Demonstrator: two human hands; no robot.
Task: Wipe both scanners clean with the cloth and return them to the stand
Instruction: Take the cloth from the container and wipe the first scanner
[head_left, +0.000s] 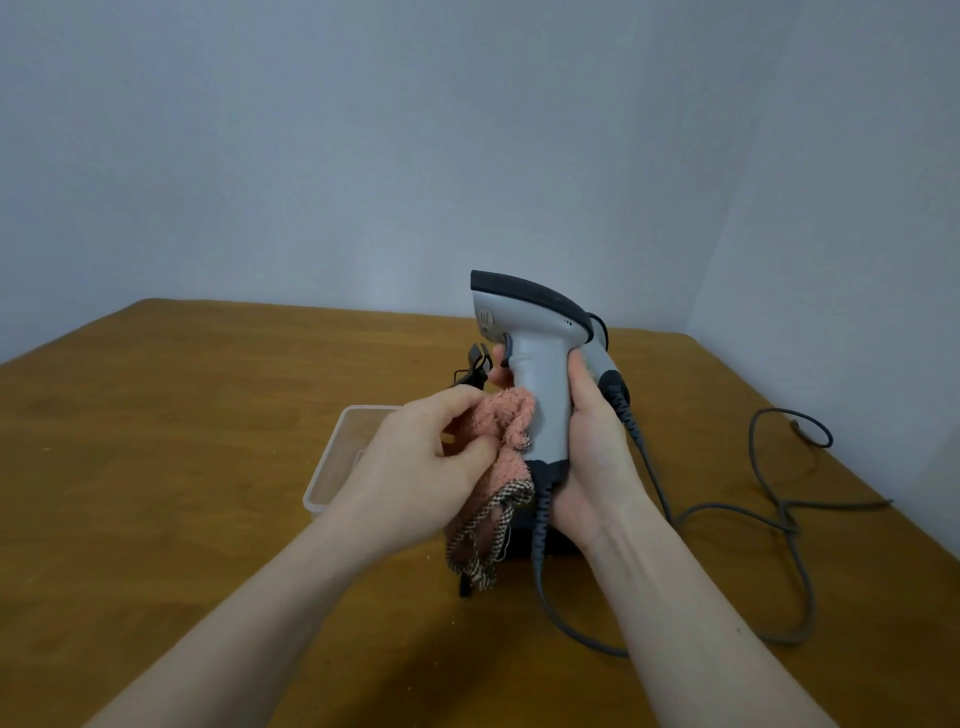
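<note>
Scanner (535, 364) above table (208, 415); tray (332, 467) left; cable (779, 519) right

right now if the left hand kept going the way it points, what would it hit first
Most likely the scanner. The left hand grips the cloth and points right, with the cloth already against the scanner's grip, which the right hand holds upright. Depth is hard to judge from one view.

The right hand (587, 441) holds a grey barcode scanner (535, 364) upright by its grip above the wooden table (208, 389). The left hand (431, 457) presses a bunched pink cloth (498, 441) against the grip. A clear plastic container (337, 457) lies behind the left hand; grey cables (779, 519) trail to the right.
</note>
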